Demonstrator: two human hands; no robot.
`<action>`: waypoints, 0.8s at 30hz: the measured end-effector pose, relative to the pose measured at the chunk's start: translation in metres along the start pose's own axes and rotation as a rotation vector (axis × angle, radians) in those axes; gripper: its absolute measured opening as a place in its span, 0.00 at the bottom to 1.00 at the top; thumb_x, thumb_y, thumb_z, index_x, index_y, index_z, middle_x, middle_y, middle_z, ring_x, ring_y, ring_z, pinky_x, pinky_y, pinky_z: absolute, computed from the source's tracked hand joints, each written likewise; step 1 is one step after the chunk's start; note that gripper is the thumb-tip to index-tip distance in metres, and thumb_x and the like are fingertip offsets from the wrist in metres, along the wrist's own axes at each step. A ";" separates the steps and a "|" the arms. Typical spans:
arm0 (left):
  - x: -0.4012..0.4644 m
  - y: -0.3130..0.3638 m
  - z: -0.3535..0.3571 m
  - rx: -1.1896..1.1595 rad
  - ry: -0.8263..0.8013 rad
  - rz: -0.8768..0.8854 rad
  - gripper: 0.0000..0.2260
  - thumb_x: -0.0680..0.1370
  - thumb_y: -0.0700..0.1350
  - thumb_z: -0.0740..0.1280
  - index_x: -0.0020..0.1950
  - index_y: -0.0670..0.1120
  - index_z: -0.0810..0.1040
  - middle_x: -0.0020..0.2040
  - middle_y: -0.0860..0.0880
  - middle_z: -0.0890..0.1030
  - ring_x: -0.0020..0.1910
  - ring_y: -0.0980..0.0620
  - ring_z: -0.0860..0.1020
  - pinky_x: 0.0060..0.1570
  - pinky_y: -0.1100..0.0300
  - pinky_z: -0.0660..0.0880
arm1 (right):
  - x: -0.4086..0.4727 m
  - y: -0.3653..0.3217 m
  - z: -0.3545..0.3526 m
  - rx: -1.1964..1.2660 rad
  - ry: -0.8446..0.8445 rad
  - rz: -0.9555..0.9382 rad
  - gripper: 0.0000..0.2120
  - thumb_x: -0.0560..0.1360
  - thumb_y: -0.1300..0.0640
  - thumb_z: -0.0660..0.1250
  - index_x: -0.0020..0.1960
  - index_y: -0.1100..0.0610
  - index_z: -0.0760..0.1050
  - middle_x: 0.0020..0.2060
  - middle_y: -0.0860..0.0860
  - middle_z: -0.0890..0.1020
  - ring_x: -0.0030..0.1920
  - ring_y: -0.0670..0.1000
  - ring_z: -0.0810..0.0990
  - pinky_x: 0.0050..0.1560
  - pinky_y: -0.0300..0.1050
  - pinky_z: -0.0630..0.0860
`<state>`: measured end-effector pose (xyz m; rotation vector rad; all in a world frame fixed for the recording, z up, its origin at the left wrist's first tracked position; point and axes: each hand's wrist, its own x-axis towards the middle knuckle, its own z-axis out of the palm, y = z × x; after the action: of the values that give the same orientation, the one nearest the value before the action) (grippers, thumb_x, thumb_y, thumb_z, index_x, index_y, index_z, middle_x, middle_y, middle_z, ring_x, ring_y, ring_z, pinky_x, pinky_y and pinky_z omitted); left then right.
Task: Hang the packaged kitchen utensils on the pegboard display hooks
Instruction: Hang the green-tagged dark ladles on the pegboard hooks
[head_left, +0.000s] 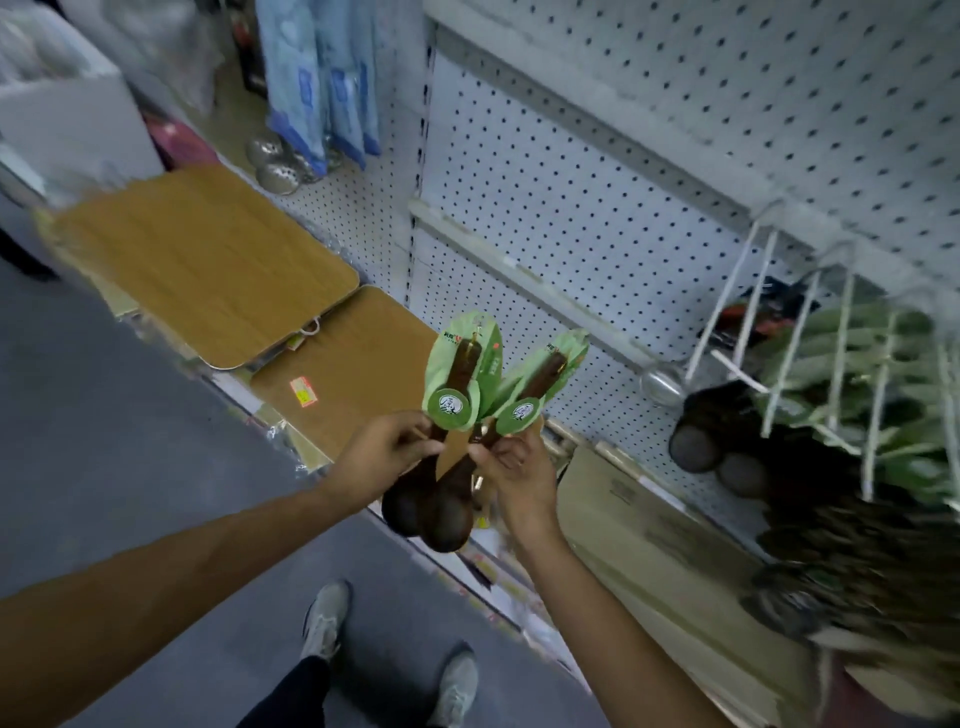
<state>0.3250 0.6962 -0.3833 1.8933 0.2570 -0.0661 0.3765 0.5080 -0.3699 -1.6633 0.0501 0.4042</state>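
Here, held up before the white perforated pegboard (597, 208): dark wooden spoons with green leaf-shaped card labels (462, 384), handles pinched by the curled fingers of left hand (382, 452) and right hand (514, 470). White wire hooks (810, 322) off right.

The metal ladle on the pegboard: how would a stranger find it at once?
Start at the white pegboard, then go down to the white hooks at the right. The metal ladle hangs just left of them, the only shiny silver bowl beside dark spoons and green packs.
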 end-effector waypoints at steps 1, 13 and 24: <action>-0.004 0.014 0.005 -0.005 -0.002 0.012 0.10 0.77 0.48 0.72 0.41 0.45 0.75 0.38 0.39 0.79 0.36 0.48 0.76 0.40 0.54 0.72 | -0.007 -0.008 -0.011 0.007 -0.015 -0.026 0.18 0.70 0.68 0.75 0.55 0.61 0.73 0.38 0.52 0.79 0.36 0.41 0.80 0.38 0.34 0.76; -0.046 0.123 0.096 0.005 -0.186 0.160 0.04 0.74 0.40 0.75 0.48 0.45 0.85 0.46 0.53 0.87 0.47 0.56 0.85 0.50 0.58 0.79 | -0.115 -0.029 -0.155 0.067 0.096 -0.071 0.19 0.67 0.75 0.74 0.55 0.67 0.75 0.41 0.51 0.86 0.43 0.48 0.84 0.45 0.40 0.78; -0.044 0.155 0.193 0.104 -0.312 0.252 0.21 0.74 0.37 0.75 0.49 0.66 0.80 0.46 0.60 0.86 0.49 0.58 0.84 0.53 0.56 0.81 | -0.150 -0.010 -0.257 0.111 0.192 -0.085 0.13 0.74 0.71 0.69 0.56 0.61 0.76 0.43 0.53 0.87 0.46 0.49 0.84 0.47 0.42 0.79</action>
<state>0.3307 0.4603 -0.2964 1.9716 -0.2006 -0.2057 0.2991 0.2301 -0.2965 -1.5837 0.1420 0.1731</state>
